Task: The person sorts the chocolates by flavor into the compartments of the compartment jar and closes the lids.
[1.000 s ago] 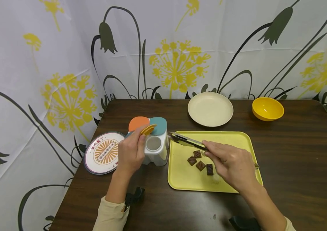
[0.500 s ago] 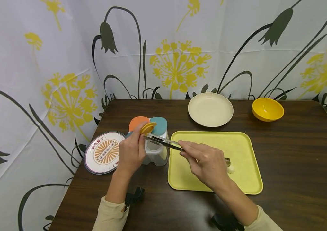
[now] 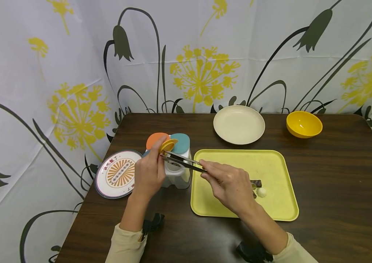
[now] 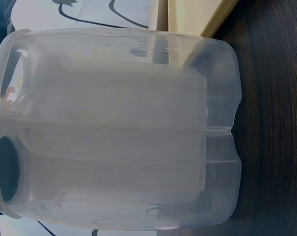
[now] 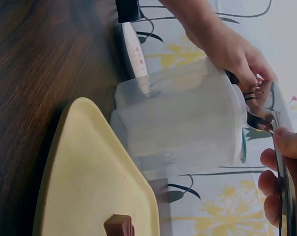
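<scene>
My left hand (image 3: 157,157) grips a white translucent container (image 3: 177,175) with several compartments, and one finger props its yellow lid (image 3: 169,145) up. That container fills the left wrist view (image 4: 119,128). Metal tongs (image 3: 182,162) are held in my right hand (image 3: 210,173), their tips over the uncovered compartment. I cannot tell whether the tips carry anything. The right wrist view shows the container (image 5: 182,123), my left hand (image 5: 236,49) and the tongs (image 5: 285,162). A chocolate piece (image 3: 256,182) and a small white ball (image 3: 261,192) lie on the yellow tray (image 3: 271,164), partly behind my right hand.
A cream plate (image 3: 239,124) and a yellow bowl (image 3: 303,124) stand at the back of the dark wooden table (image 3: 337,175). A patterned plate (image 3: 115,174) lies left of the container. Its orange lid (image 3: 154,138) and teal lid (image 3: 182,142) are down. A flowered curtain surrounds the table.
My right hand has moved left with the tongs, from above the tray to over the container's uncovered compartment. It now hides most of the chocolates. The left hand has held still.
</scene>
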Available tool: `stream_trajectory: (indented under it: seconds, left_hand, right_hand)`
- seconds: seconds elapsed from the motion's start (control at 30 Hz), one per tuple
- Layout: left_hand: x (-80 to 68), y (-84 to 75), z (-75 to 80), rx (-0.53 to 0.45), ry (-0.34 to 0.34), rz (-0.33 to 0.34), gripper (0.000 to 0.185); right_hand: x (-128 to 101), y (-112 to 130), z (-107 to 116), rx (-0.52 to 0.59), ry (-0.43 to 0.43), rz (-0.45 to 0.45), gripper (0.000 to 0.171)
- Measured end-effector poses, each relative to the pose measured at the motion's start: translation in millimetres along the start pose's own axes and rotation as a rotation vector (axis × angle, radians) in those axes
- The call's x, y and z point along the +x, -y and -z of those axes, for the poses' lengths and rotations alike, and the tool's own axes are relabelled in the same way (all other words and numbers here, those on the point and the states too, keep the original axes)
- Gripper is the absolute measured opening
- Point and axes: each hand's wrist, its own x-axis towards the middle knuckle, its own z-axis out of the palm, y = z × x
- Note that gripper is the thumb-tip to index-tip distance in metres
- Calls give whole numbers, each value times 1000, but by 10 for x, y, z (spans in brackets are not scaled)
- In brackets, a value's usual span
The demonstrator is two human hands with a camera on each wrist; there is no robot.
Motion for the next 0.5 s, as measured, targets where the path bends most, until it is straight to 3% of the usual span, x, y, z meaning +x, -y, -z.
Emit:
stream_trajectory:
  seconds: [0.5]
  left_hand:
    - [4, -5, 15, -1, 13, -1, 45]
  right_hand:
    - [21, -21, 48, 10, 39, -7, 47]
